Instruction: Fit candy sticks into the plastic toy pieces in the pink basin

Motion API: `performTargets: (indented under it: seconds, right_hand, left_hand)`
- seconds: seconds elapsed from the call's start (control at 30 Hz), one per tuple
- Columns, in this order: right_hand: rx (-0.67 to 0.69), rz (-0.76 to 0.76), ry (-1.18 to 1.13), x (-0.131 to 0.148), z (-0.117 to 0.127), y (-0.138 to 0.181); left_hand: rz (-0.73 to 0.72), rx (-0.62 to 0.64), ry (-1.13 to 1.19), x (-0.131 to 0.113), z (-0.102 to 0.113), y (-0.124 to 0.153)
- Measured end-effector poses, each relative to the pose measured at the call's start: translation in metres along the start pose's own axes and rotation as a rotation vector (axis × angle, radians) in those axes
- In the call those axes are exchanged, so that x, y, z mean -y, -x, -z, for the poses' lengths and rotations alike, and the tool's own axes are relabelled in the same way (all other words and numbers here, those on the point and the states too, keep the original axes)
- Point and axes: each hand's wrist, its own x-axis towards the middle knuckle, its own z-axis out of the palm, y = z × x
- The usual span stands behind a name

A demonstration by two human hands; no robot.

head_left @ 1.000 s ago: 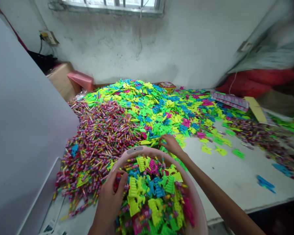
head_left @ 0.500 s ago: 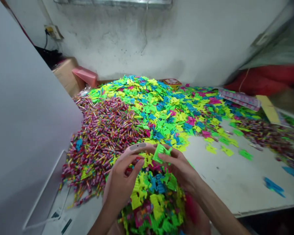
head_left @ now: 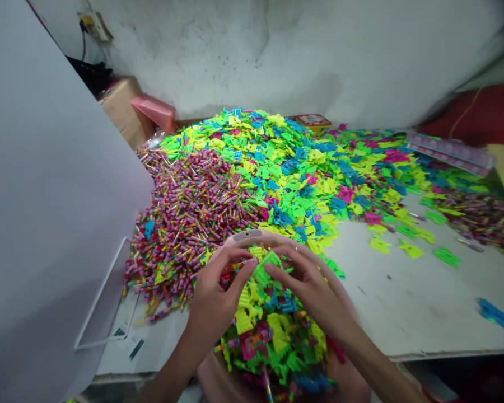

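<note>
There are two hands [head_left: 218, 285] [head_left: 313, 285], one round tub [head_left: 277, 237], one socket [head_left: 96, 25], and plastic pieces [head_left: 288, 187] and sticks [head_left: 197, 204] beyond counting.

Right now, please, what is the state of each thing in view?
Left hand: pinching coloured stick.
Right hand: pinching green piece.
Pink basin: loaded with loose, mixed contents.
Plastic pieces: heaped, some scattered.
Stick pile: loose, heaped on table.
Yellow plug: in wall socket.
</note>
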Motion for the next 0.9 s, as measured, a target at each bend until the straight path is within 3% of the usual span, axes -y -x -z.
performTargets:
  seconds: [0.2,0.47,0.63,0.8,0.9]
  right_hand:
    - [-0.048,0.332,0.382,0.008,0.003,0.009]
    - [-0.102,0.612,0.611,0.008,-0.001,0.019]
    - [-0.133,0.687,0.627,0.009,-0.003,0.020]
    - [-0.042,0.718,0.661,0.008,0.002,0.021]
    - [0.030,0.737,0.680,0.006,0.007,0.019]
  left_hand:
    - [-0.083,0.016,-0.115,-0.002,-0.001,0.005]
    - [-0.230,-0.066,-0.380,-0.004,0.000,0.011]
    - [-0.303,-0.064,-0.438,-0.004,-0.001,0.011]
    - [-0.330,-0.077,-0.492,-0.001,-0.002,0.013]
    - [-0.289,0.011,-0.466,0.000,0.000,0.013]
